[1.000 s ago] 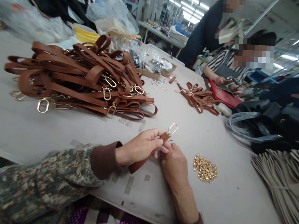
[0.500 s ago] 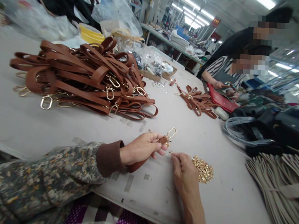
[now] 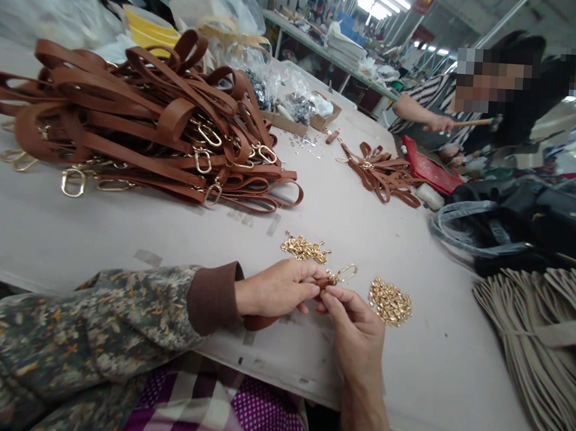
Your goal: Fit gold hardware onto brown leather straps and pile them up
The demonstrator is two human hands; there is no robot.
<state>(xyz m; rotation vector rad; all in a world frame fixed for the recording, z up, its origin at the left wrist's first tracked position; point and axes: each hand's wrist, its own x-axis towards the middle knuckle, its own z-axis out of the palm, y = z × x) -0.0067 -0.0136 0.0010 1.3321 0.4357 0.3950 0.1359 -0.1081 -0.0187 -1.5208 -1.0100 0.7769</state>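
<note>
My left hand (image 3: 283, 287) is closed on the end of a brown leather strap (image 3: 262, 322), whose loop hangs below the palm. From that end sticks out a gold oval clasp (image 3: 347, 273). My right hand (image 3: 357, 320) meets it there, thumb and fingertips pinched against the leather; the small gold stud seen at those fingertips earlier is hidden now. Just beyond my left hand lies a small pile of gold fittings (image 3: 304, 248). Right of my right hand is a heap of small gold studs (image 3: 391, 302).
A large pile of brown straps (image 3: 151, 129) with gold clasps covers the left. Further back are a smaller strap bunch (image 3: 381, 172) and a cardboard tray (image 3: 286, 122). Black bags (image 3: 536, 218) and bundled grey-beige strips (image 3: 530, 321) line the right. A co-worker's hand (image 3: 440, 124) holds a hammer.
My right hand has moved up and left, bringing its pinched fingertips from beside the strap end onto it. The view has shifted, and the gold fittings behind my left hand now show.
</note>
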